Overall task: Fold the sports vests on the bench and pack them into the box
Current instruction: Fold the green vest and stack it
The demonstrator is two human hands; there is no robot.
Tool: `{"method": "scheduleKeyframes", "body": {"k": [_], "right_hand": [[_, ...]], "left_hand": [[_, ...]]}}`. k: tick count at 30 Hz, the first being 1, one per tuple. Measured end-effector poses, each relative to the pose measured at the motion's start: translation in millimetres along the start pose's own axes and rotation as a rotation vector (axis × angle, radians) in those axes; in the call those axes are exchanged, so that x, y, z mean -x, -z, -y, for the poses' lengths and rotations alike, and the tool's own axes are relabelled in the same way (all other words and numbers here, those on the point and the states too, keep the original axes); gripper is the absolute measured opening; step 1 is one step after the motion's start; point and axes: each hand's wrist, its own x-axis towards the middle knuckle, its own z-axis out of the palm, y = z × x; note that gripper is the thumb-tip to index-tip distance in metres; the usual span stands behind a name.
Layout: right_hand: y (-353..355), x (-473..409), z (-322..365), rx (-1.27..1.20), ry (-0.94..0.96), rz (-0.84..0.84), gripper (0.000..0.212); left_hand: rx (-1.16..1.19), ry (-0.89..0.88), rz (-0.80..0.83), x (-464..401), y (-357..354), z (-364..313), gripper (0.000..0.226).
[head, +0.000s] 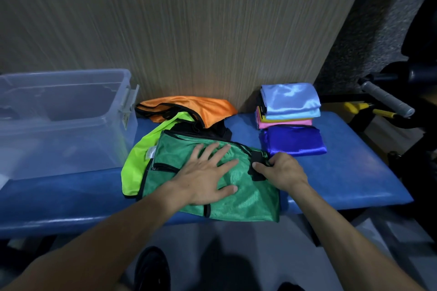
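A green mesh vest (250, 198) with black trim lies spread on the blue padded bench (354, 177), its front edge hanging over the bench edge. My left hand (208, 172) presses flat on its middle, fingers spread. My right hand (281, 170) pinches the vest's black strap at its right edge. Under the green vest lie a neon yellow vest (139, 153), a black one (212, 129) and an orange one (208, 106). A clear plastic box (61, 120) stands open on the bench at the left.
A stack of folded vests, light blue (290, 97) on top, pink (283, 123) below and dark blue (294, 140) in front, sits at the back right of the bench. Behind is a wood-grain wall. Gym equipment with a grey handle (385, 99) stands to the right.
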Motion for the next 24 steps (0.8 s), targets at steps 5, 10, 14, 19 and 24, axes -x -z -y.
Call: {"method": "scheduleKeyframes", "body": {"k": [5,10,14,19,24], "right_hand": [[-2,7,6,-0.164,-0.003,0.023,0.046],[21,14,7,-0.684,-0.088,0.074,0.026],[43,19,6,-0.924,-0.154,0.093,0.022],[47,26,15,-1.052,-0.15,0.218,0.026],[34,38,59,-1.062,-0.059,0.209,0.031]], "left_hand": [[0.026,0.001,0.02,4,-9,0,0.079],[0.034,-0.028,-0.004,0,-7,-9,0.081],[0.022,0.005,-0.045,-3,-1,3,0.079],[0.037,-0.036,-0.017,10,-6,26,0.075],[0.253,-0.137,-0.272,19,-3,42,0.055]]}}
